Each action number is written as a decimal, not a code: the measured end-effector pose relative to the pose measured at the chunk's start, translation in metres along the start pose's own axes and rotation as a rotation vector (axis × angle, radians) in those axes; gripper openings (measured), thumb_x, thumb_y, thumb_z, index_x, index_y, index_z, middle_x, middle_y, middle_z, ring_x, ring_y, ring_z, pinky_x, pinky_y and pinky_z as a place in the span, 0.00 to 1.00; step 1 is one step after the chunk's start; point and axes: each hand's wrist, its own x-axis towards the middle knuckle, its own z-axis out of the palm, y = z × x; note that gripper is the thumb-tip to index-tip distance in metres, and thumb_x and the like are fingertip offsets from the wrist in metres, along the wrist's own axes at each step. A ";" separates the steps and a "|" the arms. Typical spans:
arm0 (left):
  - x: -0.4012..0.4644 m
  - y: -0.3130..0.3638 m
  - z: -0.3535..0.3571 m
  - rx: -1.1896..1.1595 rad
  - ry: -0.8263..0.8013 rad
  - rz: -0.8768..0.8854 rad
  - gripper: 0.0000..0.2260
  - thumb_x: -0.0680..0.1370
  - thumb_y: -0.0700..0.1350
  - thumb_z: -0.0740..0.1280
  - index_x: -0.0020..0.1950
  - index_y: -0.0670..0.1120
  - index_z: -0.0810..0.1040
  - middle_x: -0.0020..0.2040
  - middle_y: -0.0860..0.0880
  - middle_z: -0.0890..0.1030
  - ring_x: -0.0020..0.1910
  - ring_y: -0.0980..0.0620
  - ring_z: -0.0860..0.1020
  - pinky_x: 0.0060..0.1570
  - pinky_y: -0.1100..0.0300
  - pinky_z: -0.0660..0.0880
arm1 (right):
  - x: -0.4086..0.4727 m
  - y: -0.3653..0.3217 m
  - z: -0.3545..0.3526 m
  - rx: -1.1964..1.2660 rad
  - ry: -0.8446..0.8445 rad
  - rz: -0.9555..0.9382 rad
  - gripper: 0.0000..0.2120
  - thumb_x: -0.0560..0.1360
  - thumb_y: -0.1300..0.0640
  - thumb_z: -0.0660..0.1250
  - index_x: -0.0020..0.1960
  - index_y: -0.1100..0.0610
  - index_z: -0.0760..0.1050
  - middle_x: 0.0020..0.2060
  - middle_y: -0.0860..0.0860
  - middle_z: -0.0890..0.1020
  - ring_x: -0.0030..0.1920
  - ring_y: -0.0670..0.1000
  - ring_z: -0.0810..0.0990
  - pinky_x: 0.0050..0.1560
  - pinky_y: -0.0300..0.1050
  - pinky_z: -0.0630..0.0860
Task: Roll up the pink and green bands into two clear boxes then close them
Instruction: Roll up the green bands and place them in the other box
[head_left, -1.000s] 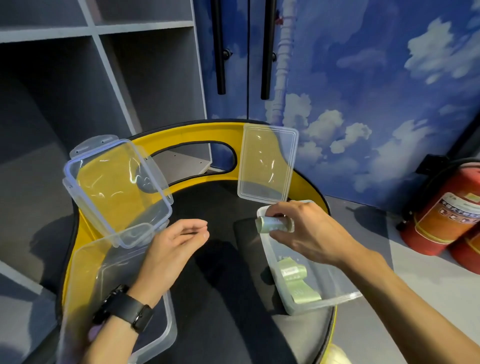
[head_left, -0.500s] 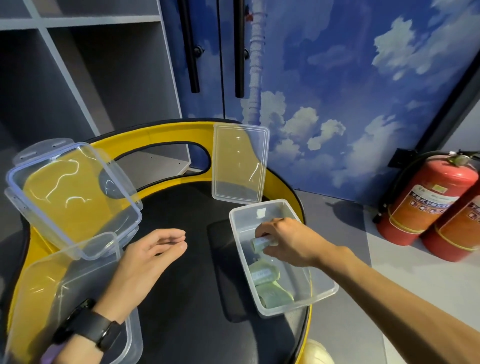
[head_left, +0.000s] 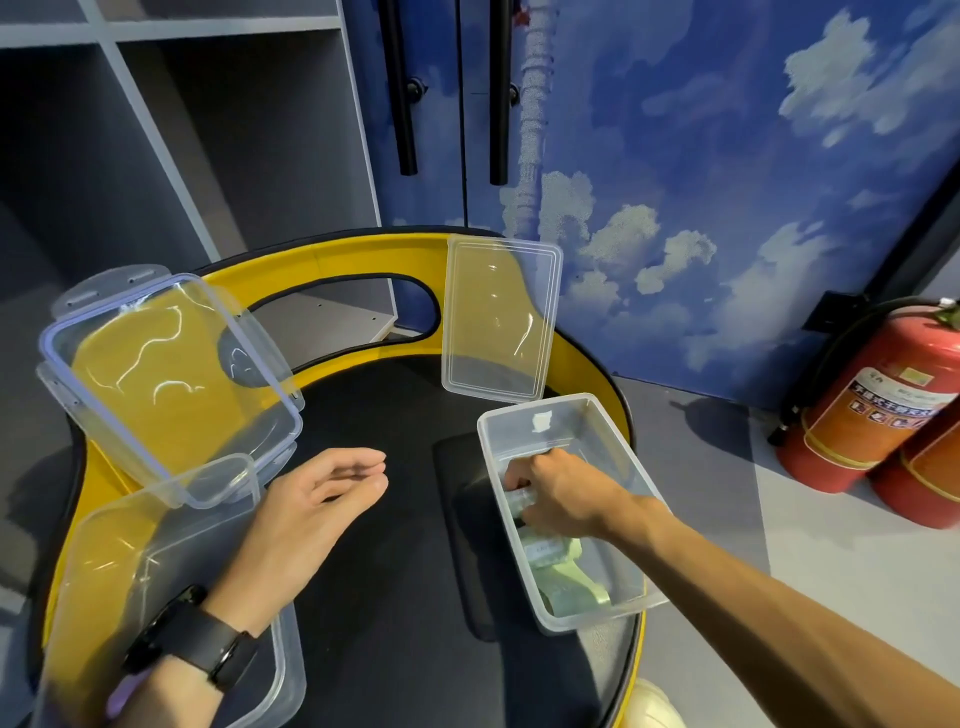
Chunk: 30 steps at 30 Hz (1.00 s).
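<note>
My right hand (head_left: 558, 496) is down inside the clear box on the right (head_left: 618, 447), its fingers curled round a rolled green band (head_left: 521, 500) near the box floor. Two more rolled green bands (head_left: 563, 574) lie in the near end of that box. Its flat lid (head_left: 498, 319) leans on the yellow rim behind it. My left hand (head_left: 311, 504), relaxed and holding nothing, hovers over the black tabletop beside the bigger clear box on the left (head_left: 156, 561). Its clip lid (head_left: 166, 379) leans against the rim. No pink band shows clearly.
A round black table with a raised yellow rim (head_left: 332, 254) holds both boxes. Grey shelves (head_left: 171, 130) stand behind on the left, blue cloud-painted doors (head_left: 675, 156) behind on the right. Two red fire extinguishers (head_left: 878, 410) stand on the floor at the right.
My right hand has gone from above the right box's far rim down into the box with the green roll. The left hand has stayed open.
</note>
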 end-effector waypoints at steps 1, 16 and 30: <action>0.000 0.000 0.000 -0.003 0.001 0.000 0.09 0.75 0.42 0.70 0.54 0.52 0.82 0.49 0.56 0.84 0.51 0.62 0.81 0.49 0.66 0.76 | 0.000 0.000 -0.001 -0.002 -0.009 -0.004 0.14 0.72 0.62 0.68 0.58 0.54 0.78 0.54 0.53 0.82 0.50 0.55 0.80 0.52 0.46 0.80; 0.001 -0.002 -0.003 -0.015 0.004 0.016 0.09 0.75 0.43 0.71 0.53 0.54 0.82 0.50 0.57 0.84 0.53 0.59 0.81 0.54 0.61 0.77 | -0.008 0.003 -0.011 0.042 -0.007 -0.044 0.15 0.75 0.61 0.69 0.61 0.55 0.78 0.60 0.52 0.80 0.57 0.53 0.79 0.59 0.44 0.76; 0.002 -0.004 -0.003 -0.018 -0.004 0.029 0.09 0.75 0.43 0.70 0.53 0.54 0.82 0.50 0.57 0.84 0.54 0.59 0.81 0.54 0.61 0.77 | -0.007 0.001 -0.013 0.051 -0.018 -0.045 0.15 0.75 0.59 0.69 0.62 0.55 0.78 0.60 0.52 0.81 0.56 0.54 0.80 0.58 0.46 0.78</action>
